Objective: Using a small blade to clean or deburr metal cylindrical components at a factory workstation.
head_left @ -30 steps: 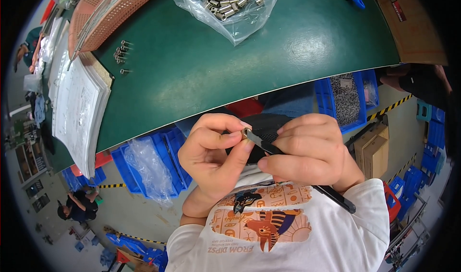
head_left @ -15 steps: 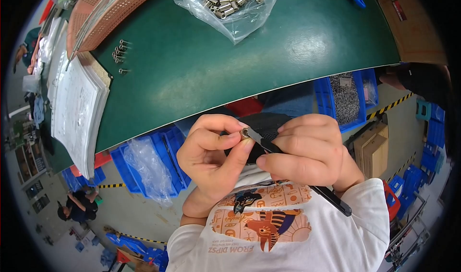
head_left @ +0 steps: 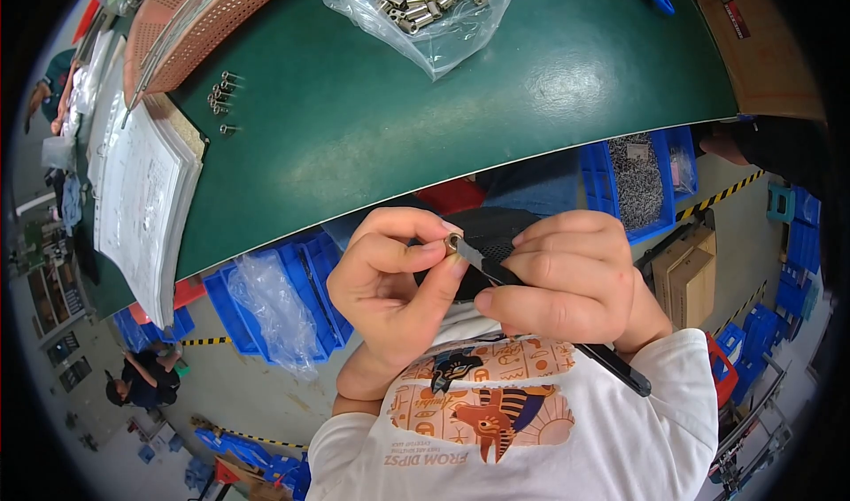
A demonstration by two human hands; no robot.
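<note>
Knife (head_left: 613,367) has shifted slightly, right grip (head_left: 571,275) clasping it, left grip (head_left: 390,275) pinching metal sleeve (head_left: 451,245) between its fingertips.

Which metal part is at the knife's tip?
The metal part pinched in the left hand; the others lie in the bag or on the table.

Green table (head_left: 354,147) (glossy), grey floor (head_left: 283,402).

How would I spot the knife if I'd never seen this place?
Find the green table, then look below its near edge. There the right hand grips the knife, which has a black handle and flat grey blade. Its long, slim shape sets it apart from the small round part in the left hand.
</note>
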